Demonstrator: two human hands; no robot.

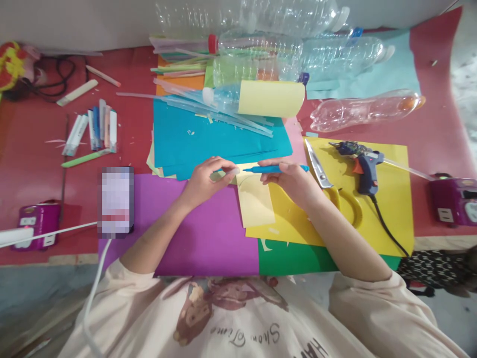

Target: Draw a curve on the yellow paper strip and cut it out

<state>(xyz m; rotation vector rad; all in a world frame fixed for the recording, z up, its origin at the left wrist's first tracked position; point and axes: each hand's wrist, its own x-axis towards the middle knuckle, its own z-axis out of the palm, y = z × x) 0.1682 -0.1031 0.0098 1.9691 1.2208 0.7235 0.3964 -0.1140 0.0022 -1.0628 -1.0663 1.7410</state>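
My right hand (294, 181) grips a blue marker (274, 169), its tip pointing left. Facing it, my left hand (208, 181) pinches a small whitish piece (234, 171) between thumb and fingers; its kind is too small to make out. The marker's tip is close to that piece, and I cannot tell whether they touch. Under the hands lie a pale yellow paper piece (255, 206) and a purple sheet (208, 233). Just right of the marker are scissors (317, 166) with yellow handles, partly hidden by my right forearm.
A glue gun (367, 169) rests on the yellow sheet (398, 199). Several clear plastic bottles (365, 110) and glue sticks (223, 117) lie at the back. Markers (96, 124), a phone (116, 199) with a white cable, and purple power boxes (452, 201) flank the work.
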